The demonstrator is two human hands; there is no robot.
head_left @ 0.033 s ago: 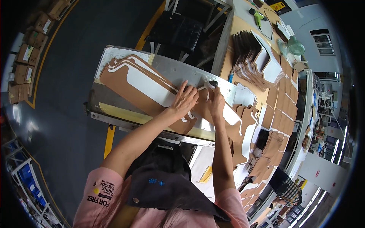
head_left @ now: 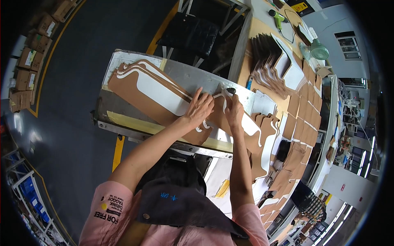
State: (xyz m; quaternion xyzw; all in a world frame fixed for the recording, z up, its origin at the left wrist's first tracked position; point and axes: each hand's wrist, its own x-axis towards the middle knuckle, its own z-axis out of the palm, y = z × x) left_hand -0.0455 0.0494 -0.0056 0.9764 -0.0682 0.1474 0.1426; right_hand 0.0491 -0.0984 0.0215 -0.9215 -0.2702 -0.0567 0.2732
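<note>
Working at the middle of the frame, over a grey metal tabletop (head_left: pixel 193 78) slanting from upper left to centre right. Pressing down with the left hand (head_left: pixel 200 110), fingers (head_left: pixel 196 97) spread flat on a long brown cardboard cutout (head_left: pixel 139 96) lying across the tabletop from upper left toward the centre. Lying on top of that cutout, a white curved sheet (head_left: pixel 158 92), its edge just beside the left fingertips. Gripping with the right hand (head_left: pixel 234 111) just right of the left one, fingers curled together around a small dark tool (head_left: pixel 231 90) at the upper edge of the cardboard; hard to tell exactly how the tool is being pinched. Trailing right of the right hand, a thin white strip (head_left: pixel 250 125) curling away over more brown shapes. Hanging over the tabletop's lower right edge, further brown cardboard pieces (head_left: pixel 266 135). Standing in the upper right of the frame, a fanned stack of brown and white cutouts (head_left: pixel 271 69) on a second bench, with a green handheld tool (head_left: pixel 277 16) near the top edge. Sitting along the far left rim on the dark floor, a row of cardboard boxes (head_left: pixel 26 61). Running diagonally across the floor, a yellow line (head_left: pixel 119 147) passing under the tabletop.
</note>
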